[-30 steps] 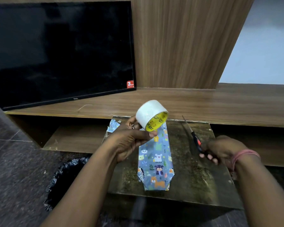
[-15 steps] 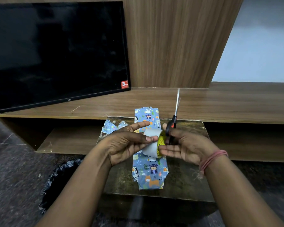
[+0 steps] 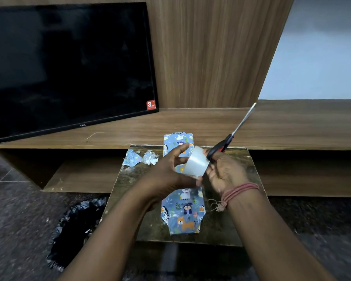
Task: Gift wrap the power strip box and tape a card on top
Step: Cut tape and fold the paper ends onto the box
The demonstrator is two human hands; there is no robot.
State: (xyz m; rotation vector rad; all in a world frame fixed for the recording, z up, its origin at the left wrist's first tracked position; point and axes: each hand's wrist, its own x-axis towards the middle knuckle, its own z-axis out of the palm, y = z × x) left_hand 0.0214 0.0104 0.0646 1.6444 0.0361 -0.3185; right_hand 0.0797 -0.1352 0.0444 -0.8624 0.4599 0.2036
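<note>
Nearest you, your 2 hands meet over the wrapped power strip box (image 3: 183,211), which lies lengthwise on the small worn board (image 3: 227,224), its far end reaching past the board's edge toward the wooden shelf (image 3: 292,126). Your left hand (image 3: 166,175) grips the clear tape roll (image 3: 197,164) between thumb and fingers, just above the box's middle. Your right hand (image 3: 224,173) is curled round the black and red handles of the scissors (image 3: 231,136), blades together and pointing up and away, while its fingertips touch the roll's edge. You look to be at the step of freeing a length of tape, probably for a seam or flap; no card is in sight, so that part appears not yet begun. The next move likely calls for finding the loose end, drawing it out taut, and swinging the blades round to cut without letting the strip fold on itself. Beyond your hands, 2 crumpled paper scraps (image 3: 142,158) sit at the board's far left corner, and a black bag (image 3: 75,226) lies on the floor to the left. Farthest back, the dark television (image 3: 69,65) reads "TCL" on its lower bezel and carries a red sticker with a "3".
</note>
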